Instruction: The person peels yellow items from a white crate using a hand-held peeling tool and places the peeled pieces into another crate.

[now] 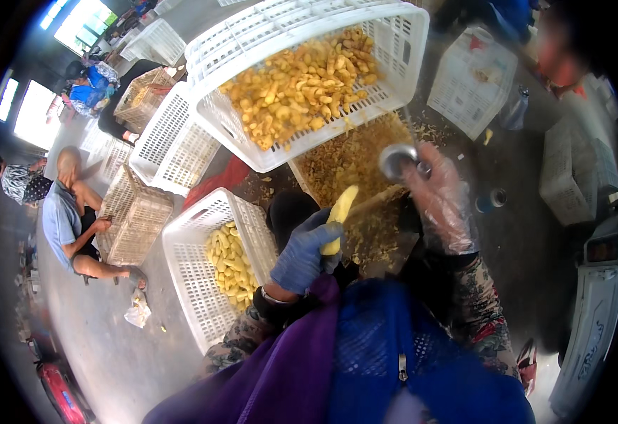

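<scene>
My left hand (pixel 306 254), in a blue-grey glove, grips a pale yellow peeled root piece (pixel 342 212) that sticks up from the fist. To its right, my right hand (pixel 438 193) wears a clear plastic glove and holds a round metal tool (pixel 399 161), blurred, its exact kind unclear. Ahead, a tilted white plastic crate (pixel 415 63) holds many brownish-yellow root pieces (pixel 309 85). Beneath that crate and my hands lies a shallow container of peel scraps (pixel 348 159). At my left, another white crate (pixel 181 265) holds pale yellow peeled pieces (pixel 230 259).
A seated person (pixel 65 212) at the left touches a tan crate (pixel 131 222); other people sit farther back. White crates (pixel 165 143) stand at the upper left. To the right are an upturned crate (pixel 470 90), a can (pixel 498 197) and another crate (pixel 566 169).
</scene>
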Tool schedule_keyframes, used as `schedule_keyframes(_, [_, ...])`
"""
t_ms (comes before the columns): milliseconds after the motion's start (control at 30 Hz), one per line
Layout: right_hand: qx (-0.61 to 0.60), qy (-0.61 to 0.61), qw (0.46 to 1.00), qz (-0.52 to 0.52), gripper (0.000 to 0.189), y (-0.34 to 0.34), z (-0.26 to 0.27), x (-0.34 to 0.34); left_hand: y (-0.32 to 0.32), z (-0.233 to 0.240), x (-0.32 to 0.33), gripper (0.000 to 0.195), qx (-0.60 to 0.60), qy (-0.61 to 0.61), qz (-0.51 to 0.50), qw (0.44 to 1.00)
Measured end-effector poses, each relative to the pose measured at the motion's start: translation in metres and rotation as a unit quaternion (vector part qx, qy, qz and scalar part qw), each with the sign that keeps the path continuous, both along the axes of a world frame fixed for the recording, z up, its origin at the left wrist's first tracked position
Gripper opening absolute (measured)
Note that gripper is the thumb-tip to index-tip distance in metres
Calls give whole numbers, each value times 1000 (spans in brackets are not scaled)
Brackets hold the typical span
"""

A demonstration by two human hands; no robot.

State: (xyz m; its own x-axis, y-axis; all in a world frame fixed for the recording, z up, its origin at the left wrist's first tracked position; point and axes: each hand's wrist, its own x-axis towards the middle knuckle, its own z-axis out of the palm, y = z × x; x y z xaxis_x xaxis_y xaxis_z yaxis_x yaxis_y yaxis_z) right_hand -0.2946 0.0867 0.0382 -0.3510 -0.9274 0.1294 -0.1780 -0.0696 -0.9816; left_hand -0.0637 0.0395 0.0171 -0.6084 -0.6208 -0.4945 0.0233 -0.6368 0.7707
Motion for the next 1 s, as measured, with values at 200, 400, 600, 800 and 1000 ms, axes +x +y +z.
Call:
schedule_keyframes(200, [19, 234, 972, -3, 13, -6, -17, 15, -5, -13, 7, 49, 84, 60, -2, 995])
schedule_keyframes(400, [-16, -39, 997, 57, 13, 2, -5, 24, -3, -4, 2, 51, 39, 43, 8, 998])
schedule_keyframes(600, [52, 255, 965, -39, 15, -5, -2, 22, 1, 2, 4, 60, -17, 5, -3, 1000])
schedule_keyframes(800, [1, 95, 988, 119, 17, 9, -6, 29, 0, -1, 1, 61, -62, -48, -10, 997])
schedule_keyframes(1000, [-28, 171, 983, -56, 14, 3, -1, 12, 1, -29, 3, 63, -250, -127, -10, 960])
